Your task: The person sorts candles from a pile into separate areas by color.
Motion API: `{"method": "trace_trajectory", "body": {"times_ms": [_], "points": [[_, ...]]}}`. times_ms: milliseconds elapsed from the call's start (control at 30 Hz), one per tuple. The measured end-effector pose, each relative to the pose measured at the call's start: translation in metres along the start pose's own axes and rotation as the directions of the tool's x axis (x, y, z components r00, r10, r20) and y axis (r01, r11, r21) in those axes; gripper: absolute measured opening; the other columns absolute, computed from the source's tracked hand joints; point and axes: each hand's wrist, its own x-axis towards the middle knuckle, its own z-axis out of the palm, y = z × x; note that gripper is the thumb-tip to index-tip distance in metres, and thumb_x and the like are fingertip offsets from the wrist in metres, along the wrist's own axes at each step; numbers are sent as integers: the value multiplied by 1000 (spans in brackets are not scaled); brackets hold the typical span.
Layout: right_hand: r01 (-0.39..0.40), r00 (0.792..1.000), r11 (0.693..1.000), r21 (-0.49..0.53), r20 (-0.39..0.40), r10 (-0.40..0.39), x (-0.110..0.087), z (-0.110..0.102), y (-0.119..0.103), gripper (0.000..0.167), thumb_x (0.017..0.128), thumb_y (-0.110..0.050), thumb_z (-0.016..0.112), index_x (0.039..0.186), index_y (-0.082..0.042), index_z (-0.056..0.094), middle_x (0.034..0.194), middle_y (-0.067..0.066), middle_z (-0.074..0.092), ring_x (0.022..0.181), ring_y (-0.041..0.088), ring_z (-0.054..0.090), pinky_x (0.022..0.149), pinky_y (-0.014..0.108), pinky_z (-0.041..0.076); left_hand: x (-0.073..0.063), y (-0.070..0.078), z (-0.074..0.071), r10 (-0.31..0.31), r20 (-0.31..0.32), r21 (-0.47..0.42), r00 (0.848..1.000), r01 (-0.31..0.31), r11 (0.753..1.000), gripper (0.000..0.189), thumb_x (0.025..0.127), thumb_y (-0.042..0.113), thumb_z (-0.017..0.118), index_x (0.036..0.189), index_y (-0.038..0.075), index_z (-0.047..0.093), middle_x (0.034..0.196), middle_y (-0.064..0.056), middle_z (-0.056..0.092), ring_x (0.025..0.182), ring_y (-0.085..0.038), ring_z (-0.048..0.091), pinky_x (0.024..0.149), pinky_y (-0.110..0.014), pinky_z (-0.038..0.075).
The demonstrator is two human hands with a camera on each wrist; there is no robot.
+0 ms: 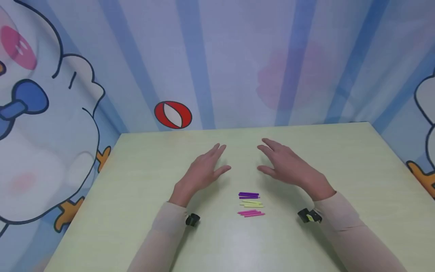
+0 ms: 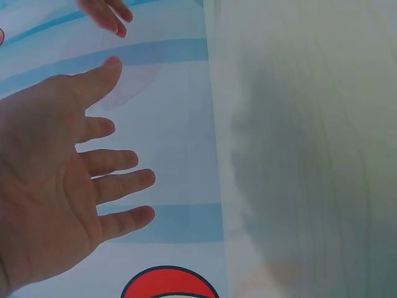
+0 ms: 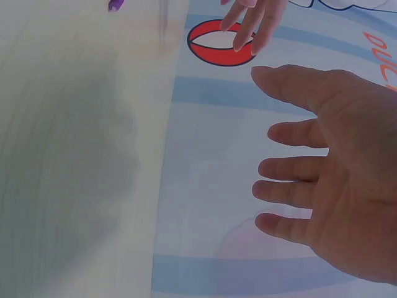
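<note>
Three small groups of thin short sticks lie near the middle of the table: purple sticks [image 1: 249, 195] farthest from me, pale yellow sticks [image 1: 252, 204] between, pink sticks [image 1: 251, 213] nearest. My left hand [image 1: 204, 170] hovers beyond them to the left, fingers extended and thumb spread, holding nothing. On the other side my right hand [image 1: 289, 164] hovers likewise, its palm bare in the right wrist view. A gap separates the two hands, and neither touches the sticks. One purple stick tip [image 3: 115, 5] shows at the top of the right wrist view.
The pale table [image 1: 136, 196] ends at a blue striped backdrop [image 1: 238, 68] with cartoon figures and a red and white ball [image 1: 173, 115] printed on it. A small black camera [image 1: 192, 220] sits at my left wrist, another black camera [image 1: 309, 215] at my right.
</note>
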Motion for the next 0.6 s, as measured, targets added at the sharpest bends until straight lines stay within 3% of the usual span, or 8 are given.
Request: {"method": "trace_trajectory", "body": {"times_ms": [233,600], "points": [[53,998,999,3,22,-53,0,3,-10,60,93,-31,72,139,3,53,148,26,45,132,43,47,105,55,40,-5,9,2,-2,29,-5,1000,2,1000,75,97,44,63,159,20,29,163,-8,26,145,-29,33,111,-51,33],[94,992,996,-4,85,-93,-1,9,-24,49,94,-26,71,132,3,60,132,22,59,119,37,59,99,50,46,-6,15,6,62,77,12,995,-63,998,64,99,44,60,154,15,40,155,-7,42,141,-25,40,111,-44,35]]}}
